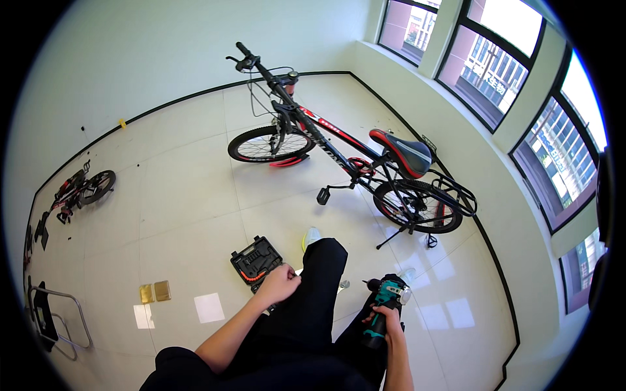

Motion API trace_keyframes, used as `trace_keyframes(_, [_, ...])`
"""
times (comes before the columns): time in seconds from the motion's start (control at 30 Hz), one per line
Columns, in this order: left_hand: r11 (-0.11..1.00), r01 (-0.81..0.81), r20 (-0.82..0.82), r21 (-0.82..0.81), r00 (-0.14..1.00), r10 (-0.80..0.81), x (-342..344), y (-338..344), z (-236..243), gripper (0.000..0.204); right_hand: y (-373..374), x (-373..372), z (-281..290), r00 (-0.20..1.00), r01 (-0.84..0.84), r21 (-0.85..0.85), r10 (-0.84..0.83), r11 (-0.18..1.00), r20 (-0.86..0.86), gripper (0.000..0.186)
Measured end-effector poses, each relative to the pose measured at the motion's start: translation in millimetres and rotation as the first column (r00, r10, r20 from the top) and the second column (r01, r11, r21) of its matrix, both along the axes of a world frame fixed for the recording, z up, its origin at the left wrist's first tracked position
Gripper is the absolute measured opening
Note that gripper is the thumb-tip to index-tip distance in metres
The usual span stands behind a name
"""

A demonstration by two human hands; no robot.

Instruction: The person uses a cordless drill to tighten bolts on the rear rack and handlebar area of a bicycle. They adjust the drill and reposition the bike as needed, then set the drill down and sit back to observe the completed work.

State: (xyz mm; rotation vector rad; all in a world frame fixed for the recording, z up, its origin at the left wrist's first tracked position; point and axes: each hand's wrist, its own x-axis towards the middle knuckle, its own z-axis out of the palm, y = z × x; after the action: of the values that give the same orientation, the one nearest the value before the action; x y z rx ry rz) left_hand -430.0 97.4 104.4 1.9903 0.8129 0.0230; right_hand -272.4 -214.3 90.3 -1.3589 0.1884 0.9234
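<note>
My right hand (389, 319) is wrapped round the grip of a teal and black cordless drill (390, 293), which is held over my right thigh. The drill's black chuck (373, 285) points to the left. My left hand (280, 284) is closed beside my left knee, its fingers pressed together; whatever they may hold is too small or hidden to make out. Just beyond that hand, an opened black tool case (255, 259) with a row of orange-red pieces (258, 276) lies on the floor, partly covered by the hand and forearm.
A black and red bicycle (339, 146) stands ahead on its kickstand (390, 238). A smaller dark bike (81, 189) is at the far left. Near the left edge is a metal-framed chair (65, 319). Two small tan boxes (154, 292) rest on the tiles. Windows (486, 62) line the right wall.
</note>
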Motion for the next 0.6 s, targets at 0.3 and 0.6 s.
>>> trace_keyframes(0.3, [0.806,0.389,-0.136,0.446,0.92,-0.368,-25.0,-51.1,18.8,0.041,98.5,-4.5,105.0,0.581,-0.054,-0.512,0.444,0.858,0.682,0.029])
trace_keyframes(0.6, [0.794,0.339,0.032,0.504,0.912,-0.409,-43.3,-40.1,7.3,0.031,307.5,40.9,192.5,-0.248,0.119,-0.472,0.486,0.874,0.838,0.043])
